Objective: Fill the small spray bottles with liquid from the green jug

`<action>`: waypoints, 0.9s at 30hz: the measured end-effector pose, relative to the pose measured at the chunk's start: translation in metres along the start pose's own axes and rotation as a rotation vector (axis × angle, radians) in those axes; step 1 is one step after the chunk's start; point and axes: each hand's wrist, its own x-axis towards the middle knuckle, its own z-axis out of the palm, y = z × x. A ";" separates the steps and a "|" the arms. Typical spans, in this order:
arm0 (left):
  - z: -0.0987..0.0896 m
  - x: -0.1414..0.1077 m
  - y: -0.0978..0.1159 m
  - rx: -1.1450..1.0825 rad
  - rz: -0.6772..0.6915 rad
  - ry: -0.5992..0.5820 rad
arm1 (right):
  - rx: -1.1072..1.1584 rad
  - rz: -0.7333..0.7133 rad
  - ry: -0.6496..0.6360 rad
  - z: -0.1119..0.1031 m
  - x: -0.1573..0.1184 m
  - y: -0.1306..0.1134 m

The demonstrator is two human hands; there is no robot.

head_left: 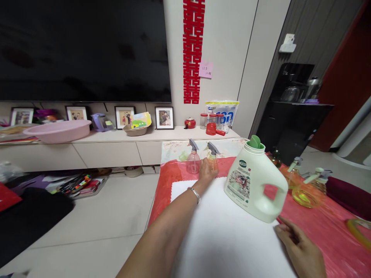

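My left hand (207,171) reaches to the far side of the table, its fingers closed around a yellow-orange spray bottle (213,162) with a grey trigger head. Just left of it stands a clear pink spray bottle (193,161). A large pale green detergent jug (257,181) stands upright on a white sheet (232,235), a green cap piece set in its mouth. My right hand (303,247) rests by the sheet's right edge near the jug's base, fingers loosely bent and apart, with nothing visible in them.
More spray bottles (308,191) stand on the red table cover (313,231) to the right, with a roll of tape (359,231) at the edge. Behind, a low white cabinet (107,150) holds a pink basin (58,130), photo frames, and red-lidded jars (212,119).
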 end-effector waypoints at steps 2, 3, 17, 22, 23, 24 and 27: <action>-0.003 -0.004 0.004 0.019 0.009 0.018 | -0.011 -0.005 0.004 0.000 -0.001 -0.002; -0.006 -0.006 0.006 0.028 0.013 0.024 | -0.013 -0.008 0.005 0.000 -0.001 -0.002; -0.081 -0.120 -0.007 0.006 0.104 -0.124 | -0.104 -0.059 0.045 -0.001 -0.001 0.002; -0.077 -0.138 -0.017 -0.108 0.049 -0.104 | -0.075 -0.101 0.068 0.002 -0.001 0.003; -0.074 -0.139 -0.019 -0.151 0.031 -0.107 | -0.069 -0.103 0.071 0.002 -0.001 0.003; -0.072 -0.140 -0.021 -0.195 0.016 -0.112 | -0.058 -0.108 0.078 0.002 -0.001 0.004; -0.067 -0.141 -0.028 -0.304 0.021 -0.137 | -0.006 -0.146 0.120 0.001 -0.004 0.002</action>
